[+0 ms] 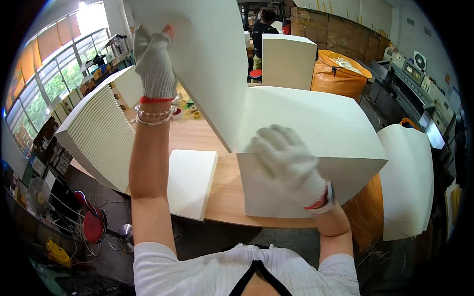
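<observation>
My left hand (155, 64) is high up, and its fingers hold the edge of a big white board (212, 54). The board stands up by the left side of a big white block (316, 118) on the tabletop (226, 197). My right hand (289, 160) is blurry, with its fingers stretched out over the block's front edge. I can't tell if they touch it. A flat white stack (190, 180) lies nearby.

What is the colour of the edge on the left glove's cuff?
The cuff edge is red, seen best in the head view.
</observation>
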{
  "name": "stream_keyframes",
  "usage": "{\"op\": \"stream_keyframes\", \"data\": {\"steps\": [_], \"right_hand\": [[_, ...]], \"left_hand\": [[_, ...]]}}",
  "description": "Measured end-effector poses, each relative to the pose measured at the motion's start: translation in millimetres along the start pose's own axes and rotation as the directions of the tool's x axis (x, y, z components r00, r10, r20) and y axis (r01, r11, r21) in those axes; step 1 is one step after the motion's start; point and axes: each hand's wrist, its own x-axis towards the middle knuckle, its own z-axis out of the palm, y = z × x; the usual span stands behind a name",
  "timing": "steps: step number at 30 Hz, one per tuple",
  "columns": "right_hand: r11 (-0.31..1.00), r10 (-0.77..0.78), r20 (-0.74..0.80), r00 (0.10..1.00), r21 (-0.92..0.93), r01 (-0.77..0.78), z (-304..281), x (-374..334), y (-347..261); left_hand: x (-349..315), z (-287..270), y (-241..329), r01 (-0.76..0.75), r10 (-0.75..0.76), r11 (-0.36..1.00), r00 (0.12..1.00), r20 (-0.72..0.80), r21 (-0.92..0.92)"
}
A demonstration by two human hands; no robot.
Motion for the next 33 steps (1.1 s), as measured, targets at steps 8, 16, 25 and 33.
{"op": "stream_keyframes", "data": {"steps": [8, 16, 25, 33], "right_hand": [[0.999, 0.016, -0.059, 0.998, 0.042, -0.014, 37.1, 9.8, -26.4], [0.867, 0.261, -0.064, 0.963, 0.454, -0.204, 203.1, -0.8, -100.7], [-0.155, 0.419, 0.628, 0.656, 0.761, -0.630, 382.9, -121.7, -118.8], [0.012, 0.503, 0.824, 0.261, 0.296, -0.955, 457.0, -155.4, -130.8]], "left_hand": [[32.5, -89.5, -5.2, 0.116, -0.116, 0.993, 0.966, -0.232, -0.015], [-139.7, -115.2, -14.3, -0.469, 0.459, 0.588, 0.864, 0.205, 0.660], [-220.8, -196.5, -97.5, -0.223, -0.076, 0.583, 0.942, 0.326, 0.781], [-309.4, -494.2, -98.6, 0.121, -0.472, 0.020, 0.876, -0.097, 0.993]]}}
